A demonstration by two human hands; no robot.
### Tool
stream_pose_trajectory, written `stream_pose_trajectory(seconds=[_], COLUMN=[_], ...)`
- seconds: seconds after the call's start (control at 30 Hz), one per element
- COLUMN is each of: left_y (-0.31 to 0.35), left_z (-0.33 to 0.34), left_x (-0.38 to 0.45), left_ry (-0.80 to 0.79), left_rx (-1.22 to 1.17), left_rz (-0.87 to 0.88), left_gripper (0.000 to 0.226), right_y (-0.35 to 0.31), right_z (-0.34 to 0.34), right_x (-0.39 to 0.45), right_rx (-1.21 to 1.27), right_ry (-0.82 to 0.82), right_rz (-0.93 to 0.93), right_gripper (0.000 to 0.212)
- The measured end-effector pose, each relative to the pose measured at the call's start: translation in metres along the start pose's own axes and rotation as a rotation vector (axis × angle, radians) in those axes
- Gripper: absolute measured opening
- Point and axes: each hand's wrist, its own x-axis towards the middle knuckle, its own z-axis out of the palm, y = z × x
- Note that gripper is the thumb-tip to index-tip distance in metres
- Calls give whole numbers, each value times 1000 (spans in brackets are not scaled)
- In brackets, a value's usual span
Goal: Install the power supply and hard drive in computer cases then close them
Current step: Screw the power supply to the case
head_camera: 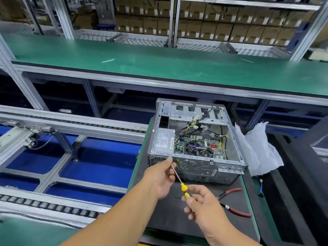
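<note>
Screwdriver [179,181] — yellow handle pinched by right hand [204,205], shaft steadied between curled fingers of left hand [162,180]. Computer case [193,141], opened, lies just beyond the fingertips — power supply [163,141] seated inside.

Both arms out fwd; L hand [162,176] & R hand [200,204] fingers curled, pinching.

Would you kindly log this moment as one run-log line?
left hand: steadies screwdriver shaft | right hand: holds screwdriver handle | tip: at rear panel of open computer case
</note>
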Motion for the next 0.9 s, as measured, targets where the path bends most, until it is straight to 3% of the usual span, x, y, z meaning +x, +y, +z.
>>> stream_pose_trajectory(seconds=[0.5,0.9], left_y=[-2,11], left_z=[0,-2], left_x=[5,14], left_ry=[-16,-41], left_rx=[-20,56], left_rz=[0,-54], left_gripper=[13,9], right_y=[-11,-22], right_z=[13,32], right_x=[-4,-8], right_rx=[161,119], right_ry=[-7,13], right_rz=[138,190], right_gripper=[17,16])
